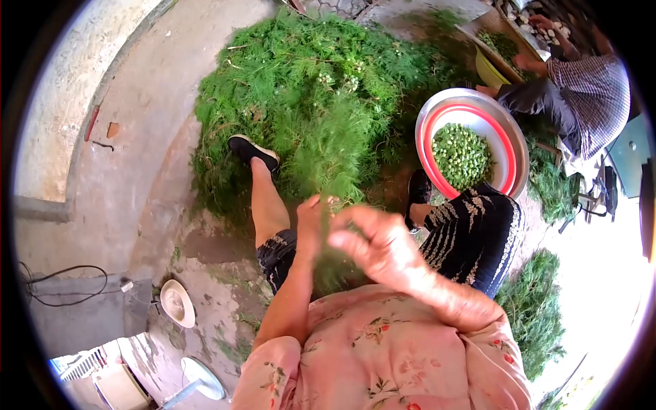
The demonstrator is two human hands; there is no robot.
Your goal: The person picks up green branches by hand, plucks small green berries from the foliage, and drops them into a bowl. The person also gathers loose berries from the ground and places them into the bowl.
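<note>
My left hand (313, 222) grips a bunch of feathery green stalks (333, 256) that hangs blurred in front of my lap. My right hand (380, 242) is closed on the same bunch from the right side, fingers curled toward the left hand. Beyond my legs lies a big heap of the same green plants (321, 89) on the concrete ground. A round metal basin (518, 147) with a red rim stands to the right of the heap and holds small green pods (462, 154).
Another person in a checked shirt (593, 89) sits at the upper right beside a wooden tray. Smaller plant piles (533, 307) lie at right. A white bowl (178, 303) and a cable (68, 283) lie on the ground at left, by a wall.
</note>
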